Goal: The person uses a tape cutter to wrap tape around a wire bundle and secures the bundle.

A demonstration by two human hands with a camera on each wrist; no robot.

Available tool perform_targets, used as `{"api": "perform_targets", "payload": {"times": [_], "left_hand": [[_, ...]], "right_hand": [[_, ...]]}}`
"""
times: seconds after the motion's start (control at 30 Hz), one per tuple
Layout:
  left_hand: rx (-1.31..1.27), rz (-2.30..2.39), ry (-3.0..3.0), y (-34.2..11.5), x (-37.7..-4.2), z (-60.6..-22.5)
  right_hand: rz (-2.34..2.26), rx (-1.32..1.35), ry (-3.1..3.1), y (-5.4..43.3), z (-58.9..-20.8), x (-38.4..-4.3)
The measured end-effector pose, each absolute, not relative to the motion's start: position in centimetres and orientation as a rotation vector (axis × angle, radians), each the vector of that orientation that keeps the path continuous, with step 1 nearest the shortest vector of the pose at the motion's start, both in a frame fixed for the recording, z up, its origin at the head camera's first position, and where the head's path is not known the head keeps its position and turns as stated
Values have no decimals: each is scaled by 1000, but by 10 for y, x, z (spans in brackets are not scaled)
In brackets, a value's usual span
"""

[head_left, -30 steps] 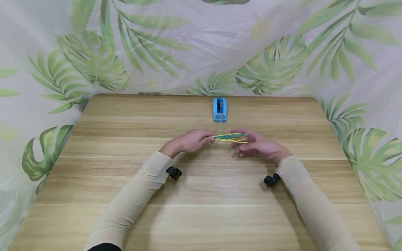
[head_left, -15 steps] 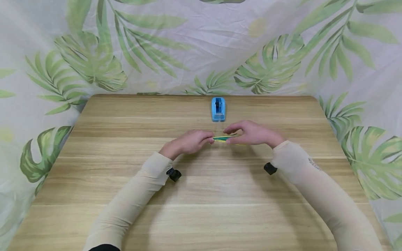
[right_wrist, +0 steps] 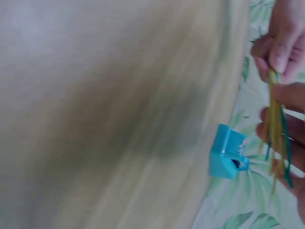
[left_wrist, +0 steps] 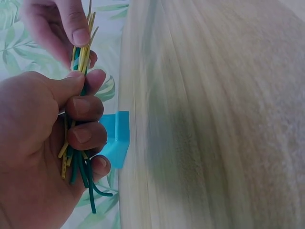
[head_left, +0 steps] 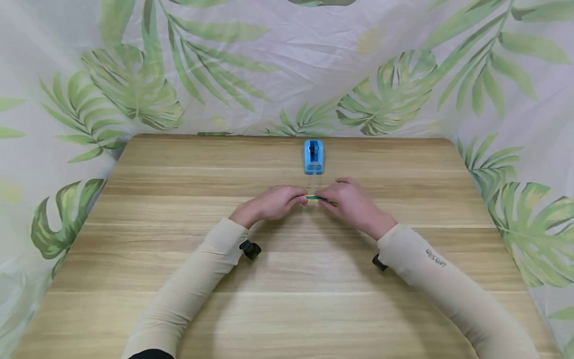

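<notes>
Between both hands, a thin bundle of green and yellow wires [head_left: 312,198] lies crosswise above the table. My left hand [head_left: 275,202] grips it; in the left wrist view, loose green and yellow ends stick out below the curled fingers. My right hand [head_left: 354,207] pinches the bundle just beside the left fingertips. In the right wrist view the wires [right_wrist: 275,114] run down across the right hand's fingers. Behind the hands stands a blue tape dispenser [head_left: 314,157], with a faint clear strip of tape [head_left: 313,183] reaching from its front towards the bundle.
The wood-grain table [head_left: 287,309] spreads under both arms, and its far edge lies just behind the dispenser. A leaf-patterned cloth [head_left: 287,65] hangs around the back and sides. Small black cameras [head_left: 250,249] sit at the wrists.
My right hand has come in from the right, past the loose wire ends, and now pinches the bundle close to the left hand. My left hand has stayed almost still.
</notes>
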State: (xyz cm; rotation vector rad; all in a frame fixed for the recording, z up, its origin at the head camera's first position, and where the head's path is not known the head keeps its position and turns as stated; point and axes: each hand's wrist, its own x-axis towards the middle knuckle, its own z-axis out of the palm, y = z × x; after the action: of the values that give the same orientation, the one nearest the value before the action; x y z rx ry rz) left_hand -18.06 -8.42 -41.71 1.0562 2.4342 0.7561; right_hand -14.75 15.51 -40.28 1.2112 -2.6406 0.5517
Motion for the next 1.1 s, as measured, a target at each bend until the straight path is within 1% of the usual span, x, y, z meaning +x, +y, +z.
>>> {"api": "perform_targets", "payload": {"times": [0.17,0.33,0.57,0.73,0.87,1.1], "left_hand": [[1057,733,2440,-82,-180,-416],[1029,735,2444,-77,-178,-417],[948,784,2442,-74,-176,-417],[964,844,2446,-75,-177,-418],[1005,861,2465,-76,-177,-418],[1026,876,2484,-78,-177,-421]], "right_hand": [[423,1239,-2457,159,-413,-140],[398,1275,-2344,163,-420,-139],[373,1297,-2296,166,-423,-138],[370,1293,-2306,167,-426,-140],[521,1236,-2416,166,-426,-143],[922,1001,-2828,169,-414,-155]]}}
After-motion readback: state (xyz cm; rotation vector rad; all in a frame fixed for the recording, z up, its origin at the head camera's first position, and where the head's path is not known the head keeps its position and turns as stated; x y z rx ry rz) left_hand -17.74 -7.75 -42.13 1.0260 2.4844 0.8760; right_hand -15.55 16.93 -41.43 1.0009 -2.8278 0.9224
